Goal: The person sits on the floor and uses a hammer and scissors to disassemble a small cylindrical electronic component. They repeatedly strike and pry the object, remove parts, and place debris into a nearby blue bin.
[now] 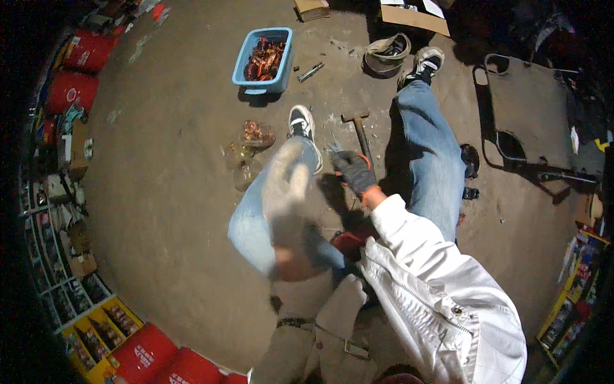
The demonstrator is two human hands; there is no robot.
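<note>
My right hand (354, 171), in a dark glove with an orange cuff, is closed around a small orange-handled tool (366, 161). The tool's grey tip points away from me, and its kind is unclear. Close beyond that hand a hammer (362, 132) with a dark handle lies on the floor. My left hand (295, 225), dark and smeared by motion, is above my left thigh; its fingers do not show clearly. Between my legs, partly hidden by my right sleeve, is a dark red object (350, 242). Clear containers (258, 133), one with copper-coloured bits, sit beside my left shin.
A blue plastic tub (242, 70) of reddish-brown scrap stands ahead, near a short metal rod (311, 72). Farther right are a bucket (382, 66) and a cardboard box (416, 19). A metal-framed panel (531, 109) lies right. Red drums (71, 91) and shelving (48, 256) line the left.
</note>
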